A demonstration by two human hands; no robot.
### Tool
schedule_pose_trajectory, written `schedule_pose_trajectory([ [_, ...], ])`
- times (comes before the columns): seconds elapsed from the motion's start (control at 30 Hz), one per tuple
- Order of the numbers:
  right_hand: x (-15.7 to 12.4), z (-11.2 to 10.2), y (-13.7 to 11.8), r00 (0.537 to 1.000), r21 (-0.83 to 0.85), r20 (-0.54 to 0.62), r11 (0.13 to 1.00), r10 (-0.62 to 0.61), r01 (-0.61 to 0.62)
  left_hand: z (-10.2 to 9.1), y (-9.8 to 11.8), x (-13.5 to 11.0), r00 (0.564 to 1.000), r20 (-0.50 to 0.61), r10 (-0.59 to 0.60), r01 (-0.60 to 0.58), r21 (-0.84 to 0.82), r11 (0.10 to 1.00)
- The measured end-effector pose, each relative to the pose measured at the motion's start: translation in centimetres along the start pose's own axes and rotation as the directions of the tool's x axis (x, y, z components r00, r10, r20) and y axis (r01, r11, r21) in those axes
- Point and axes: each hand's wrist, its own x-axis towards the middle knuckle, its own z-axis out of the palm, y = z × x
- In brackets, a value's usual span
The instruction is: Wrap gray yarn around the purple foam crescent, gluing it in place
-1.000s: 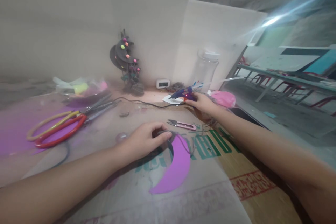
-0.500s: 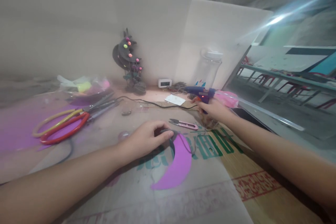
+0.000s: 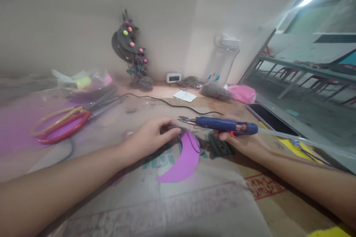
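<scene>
My left hand point(image 3: 151, 135) pinches the upper tip of a purple crescent cutout point(image 3: 185, 161) lying on the covered table. Dark grey yarn runs from those fingers along the crescent's top. My right hand point(image 3: 240, 144) is wrapped round a blue hot glue gun point(image 3: 222, 123), its nozzle pointing left, just above and right of the crescent's tip. A clear glue stick point(image 3: 286, 136) sticks out of the gun's back, and a small red light glows on it. Thread snips point(image 3: 184, 119) lie partly hidden behind the nozzle.
Red-and-yellow-handled scissors point(image 3: 66, 122) lie at left, near a plastic bag point(image 3: 83, 81). Along the back are a decorated hanging ornament point(image 3: 130, 50), a small clock point(image 3: 174, 77), grey yarn point(image 3: 217, 92) and a clear bottle point(image 3: 222, 61). A phone point(image 3: 274, 118) lies at right.
My right hand has brought the glue gun from the back of the table toward me, near the crescent, uncovering the grey yarn bundle. My left hand keeps its pinch on the crescent.
</scene>
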Motion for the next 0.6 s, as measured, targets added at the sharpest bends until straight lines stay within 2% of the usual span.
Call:
schedule_pose_trajectory([
  [0.13,-0.01,0.0,-0.21,1.0,-0.008,0.029,1.0,0.006,-0.006,0.08,-0.03,-0.06,0.999,-0.001,-0.036,0.036,-0.036,0.999],
  [0.33,0.13,0.22,-0.33,1.0,-0.028,0.023,1.0,-0.004,0.005,0.08,-0.02,-0.19,0.999,0.011,-0.03,0.031,-0.053,0.998],
  [0.6,0.03,0.21,0.08,0.997,-0.025,0.071,0.999,0.037,-0.036,0.05,-0.03,-0.18,0.999,-0.005,-0.039,0.038,-0.061,0.997],
])
